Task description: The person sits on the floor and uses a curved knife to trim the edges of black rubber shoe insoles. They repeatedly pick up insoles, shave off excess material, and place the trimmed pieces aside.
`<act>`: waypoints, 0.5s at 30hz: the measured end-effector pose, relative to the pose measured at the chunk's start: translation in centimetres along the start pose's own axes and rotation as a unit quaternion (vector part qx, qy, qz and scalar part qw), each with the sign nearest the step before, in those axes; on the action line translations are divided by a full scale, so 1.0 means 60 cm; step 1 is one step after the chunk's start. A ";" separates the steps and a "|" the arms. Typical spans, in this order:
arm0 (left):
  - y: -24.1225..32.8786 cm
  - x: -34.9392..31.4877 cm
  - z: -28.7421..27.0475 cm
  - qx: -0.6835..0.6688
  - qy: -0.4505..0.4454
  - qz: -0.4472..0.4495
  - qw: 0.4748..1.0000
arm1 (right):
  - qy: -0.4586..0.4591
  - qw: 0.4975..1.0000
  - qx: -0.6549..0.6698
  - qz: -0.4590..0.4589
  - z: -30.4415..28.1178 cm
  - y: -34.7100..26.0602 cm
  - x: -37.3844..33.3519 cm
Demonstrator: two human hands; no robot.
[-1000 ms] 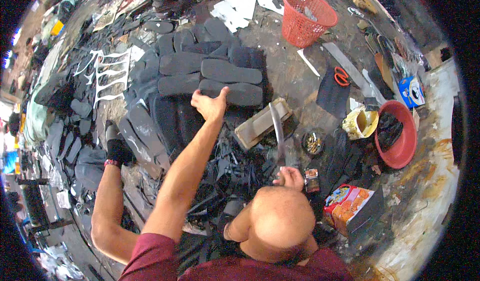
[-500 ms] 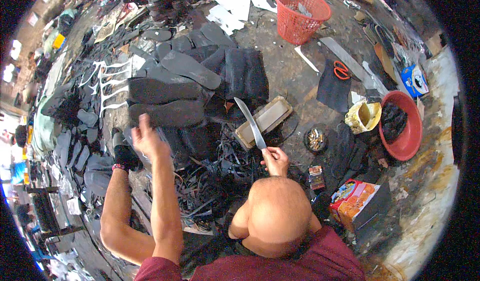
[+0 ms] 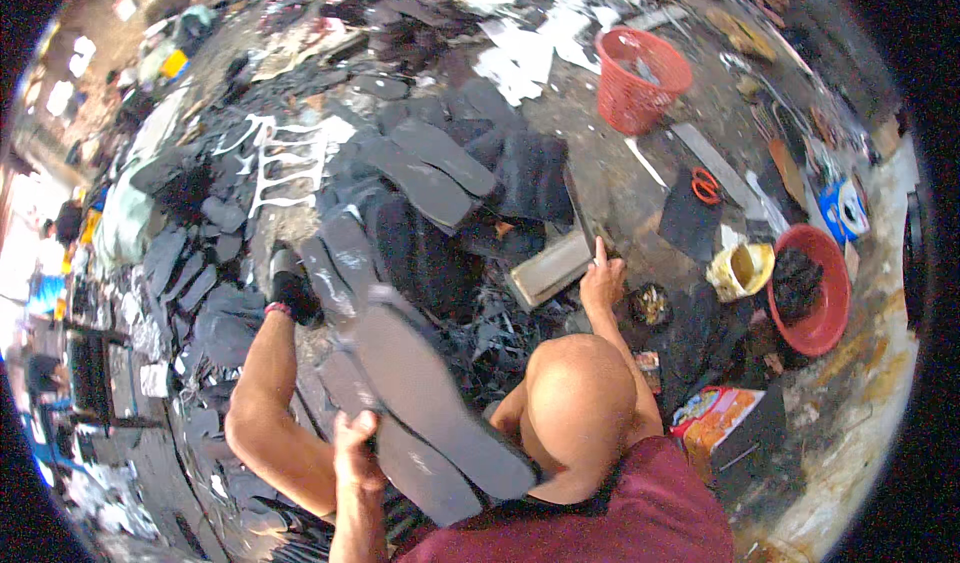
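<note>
Scraps litter the floor where the left hand grips dark soles and the right hand clasps a knife.

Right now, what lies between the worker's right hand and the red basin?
From the right hand to the red basin, the head view shows a round dish, dark material and a yellow container.

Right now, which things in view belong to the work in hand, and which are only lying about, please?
Seemingly in the work:
flat grey sole-shaped pieces, in the left hand
long thin knife, seen edge-on, in the right hand

Probably just lying about:
red plastic mesh basket
scissors with orange handles
round red plastic bowl
</note>
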State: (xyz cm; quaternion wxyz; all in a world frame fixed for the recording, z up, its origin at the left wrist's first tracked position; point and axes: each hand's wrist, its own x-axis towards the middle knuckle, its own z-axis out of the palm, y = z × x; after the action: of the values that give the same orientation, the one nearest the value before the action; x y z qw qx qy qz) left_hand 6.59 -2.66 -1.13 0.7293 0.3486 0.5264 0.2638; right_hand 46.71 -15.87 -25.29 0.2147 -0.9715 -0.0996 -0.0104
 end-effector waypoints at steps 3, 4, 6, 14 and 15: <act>-0.044 -0.022 -0.022 0.013 -0.167 -0.003 0.986 | 0.049 0.996 0.013 -0.071 0.020 0.059 -0.018; -0.038 -0.048 -0.020 0.054 -0.232 0.026 0.971 | 0.050 0.994 -0.030 -0.089 0.013 0.073 -0.047; -0.041 -0.081 -0.035 0.128 -0.252 0.057 0.958 | -0.135 0.987 -0.070 -0.042 -0.043 0.056 -0.140; 0.065 0.002 -0.066 -0.155 -0.011 0.074 0.985 | 0.011 0.975 0.135 -0.175 -0.386 0.041 -0.279; 0.083 0.022 -0.048 -0.146 -0.006 0.131 0.981 | 0.061 0.972 0.165 -0.157 -0.451 0.011 -0.275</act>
State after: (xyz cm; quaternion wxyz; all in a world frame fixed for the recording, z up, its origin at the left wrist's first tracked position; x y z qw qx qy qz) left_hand 4.16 2.05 1.43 0.7347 0.3055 0.4278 0.4287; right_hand 31.28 -30.93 -2.06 0.3732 -0.8925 -0.2377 -0.0871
